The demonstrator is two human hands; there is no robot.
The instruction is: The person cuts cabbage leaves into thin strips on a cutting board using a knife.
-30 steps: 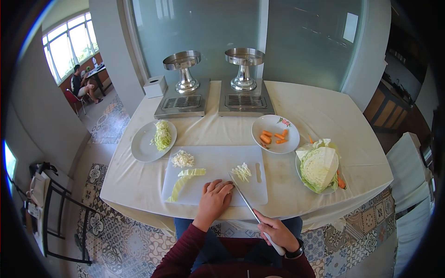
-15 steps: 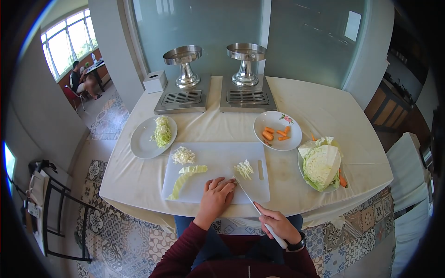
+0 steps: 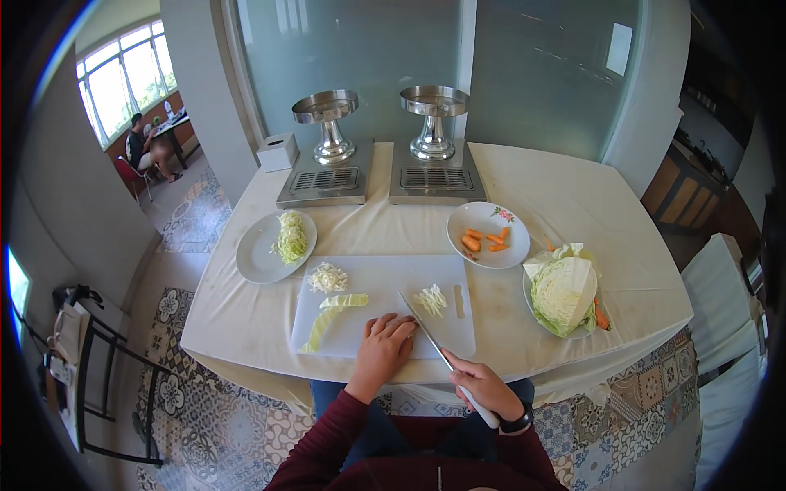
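My left hand (image 3: 385, 348) presses down on the white cutting board (image 3: 383, 278), fingers bent together over something too hidden to make out. My right hand (image 3: 485, 386) grips the white handle of a knife (image 3: 429, 334), whose blade lies beside the left fingertips and points away to the upper left. Right of the blade is a small heap of sliced cabbage (image 3: 430, 300). Farther left on the board are shredded cabbage (image 3: 327, 278) and curved cabbage leaf strips (image 3: 321, 324).
A plate (image 3: 252, 250) with shredded cabbage stands left. Behind the board is a plate (image 3: 509, 254) of carrot pieces; a cut cabbage (image 3: 565, 286) on a plate stands right. Two metal stands (image 3: 332, 147) (image 3: 432, 143) are at the back. A person (image 3: 139, 147) sits far left.
The knife has slid forward, its tip now farther up the board, and my right hand has moved slightly with it. The whole view has shifted a little.
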